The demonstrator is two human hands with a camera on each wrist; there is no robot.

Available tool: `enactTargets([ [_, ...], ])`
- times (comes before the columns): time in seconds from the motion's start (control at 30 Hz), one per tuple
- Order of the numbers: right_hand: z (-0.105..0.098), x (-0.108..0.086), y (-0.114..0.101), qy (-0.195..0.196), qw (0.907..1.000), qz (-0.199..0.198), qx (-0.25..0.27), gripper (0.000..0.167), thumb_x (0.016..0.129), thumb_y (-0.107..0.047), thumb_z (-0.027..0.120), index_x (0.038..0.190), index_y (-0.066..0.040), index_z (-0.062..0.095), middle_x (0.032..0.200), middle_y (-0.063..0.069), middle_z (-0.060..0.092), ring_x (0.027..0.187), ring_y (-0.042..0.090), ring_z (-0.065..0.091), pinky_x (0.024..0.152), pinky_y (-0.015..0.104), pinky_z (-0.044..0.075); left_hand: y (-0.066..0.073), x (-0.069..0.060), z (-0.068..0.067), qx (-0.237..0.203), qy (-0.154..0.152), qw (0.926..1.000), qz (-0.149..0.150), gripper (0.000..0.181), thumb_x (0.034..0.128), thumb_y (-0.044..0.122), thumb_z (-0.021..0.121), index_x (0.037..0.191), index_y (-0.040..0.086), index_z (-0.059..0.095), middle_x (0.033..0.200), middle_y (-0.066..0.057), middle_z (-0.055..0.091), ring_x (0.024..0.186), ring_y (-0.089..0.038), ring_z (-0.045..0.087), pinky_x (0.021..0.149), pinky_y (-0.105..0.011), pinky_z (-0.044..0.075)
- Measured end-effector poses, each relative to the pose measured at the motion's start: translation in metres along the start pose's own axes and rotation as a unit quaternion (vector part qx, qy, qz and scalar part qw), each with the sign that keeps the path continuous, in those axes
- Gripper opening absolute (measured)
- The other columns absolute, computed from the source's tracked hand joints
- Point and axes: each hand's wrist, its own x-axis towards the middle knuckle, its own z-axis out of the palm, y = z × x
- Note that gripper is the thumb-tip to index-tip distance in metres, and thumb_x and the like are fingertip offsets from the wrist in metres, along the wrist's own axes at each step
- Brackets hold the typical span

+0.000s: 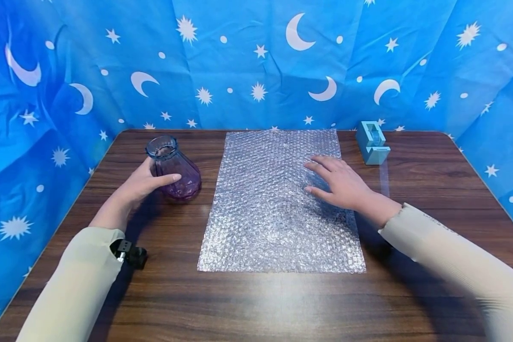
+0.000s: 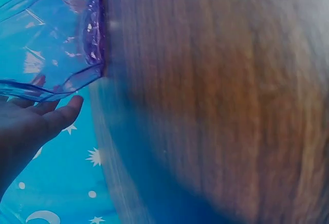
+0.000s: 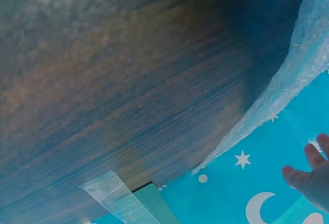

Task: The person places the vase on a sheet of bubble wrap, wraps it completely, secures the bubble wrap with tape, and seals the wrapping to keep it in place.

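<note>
On the brown wood-grain tabletop (image 1: 166, 304), the left hand (image 1: 142, 183) grips a blue-to-purple glass vase (image 1: 180, 173), fingers curved round its side. The right hand (image 1: 344, 184) (fingers loosely spread, holding nothing) hovers over 1 rectangular sheet of clear bubble wrap (image 1: 273, 213).

You have one vase (image 1: 185, 183), one bubble-wrap sheet (image 1: 265, 204), one tape dispenser (image 1: 371, 152), one tape strip (image 1: 384, 178), one table (image 1: 171, 294), one left hand (image 1: 143, 183) and one right hand (image 1: 339, 183).

Left hand (image 1: 140, 184) grips a translucent blue-to-purple vase (image 1: 180, 176); right hand (image 1: 341, 184) is over a rectangular silvery bubble-wrap sheet (image 1: 265, 213).
</note>
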Motion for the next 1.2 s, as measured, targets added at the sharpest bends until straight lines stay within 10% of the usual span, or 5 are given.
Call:
enactTargets([
  [0.67, 0.002, 0.001, 0.001, -0.010, 0.9999, 0.005, -0.002, 0.063, 0.098, -0.034, 0.067, 0.153, -0.009, 0.047, 0.159, 0.024, 0.043, 0.148, 0.046, 0.040, 0.122, 0.065, 0.030, -0.014, 0.006, 0.001, -0.009, -0.050, 0.9985, 0.022, 0.095, 0.0931, 0.014, 0.071, 0.163, 0.008, 0.007, 0.157, -0.025, 0.039, 0.135, -0.023, 0.047, 0.126, -0.057, 0.025],
  [0.9, 0.001, 0.002, 0.000, -0.015, 0.9999, 0.008, -0.003, 0.064, 0.099, -0.035, 0.066, 0.153, -0.010, 0.046, 0.160, 0.024, 0.042, 0.148, 0.047, 0.039, 0.122, 0.066, 0.029, -0.018, 0.005, -0.001, 0.000, -0.068, 0.9977, 0.004, 0.107, 0.0893, 0.012, 0.073, 0.162, 0.008, -0.005, 0.161, -0.031, 0.027, 0.148, -0.046, 0.034, 0.126, -0.063, 0.022],
  [1.2, 0.000, 0.001, 0.001, -0.019, 0.9997, 0.014, 0.004, 0.065, 0.099, -0.038, 0.066, 0.154, -0.010, 0.046, 0.160, 0.023, 0.042, 0.149, 0.046, 0.039, 0.122, 0.066, 0.029, -0.018, 0.005, 0.001, 0.008, -0.058, 0.9982, 0.016, 0.102, 0.0902, 0.013, 0.073, 0.163, 0.008, 0.003, 0.159, -0.029, 0.034, 0.145, -0.043, 0.040, 0.125, -0.060, 0.027],
])
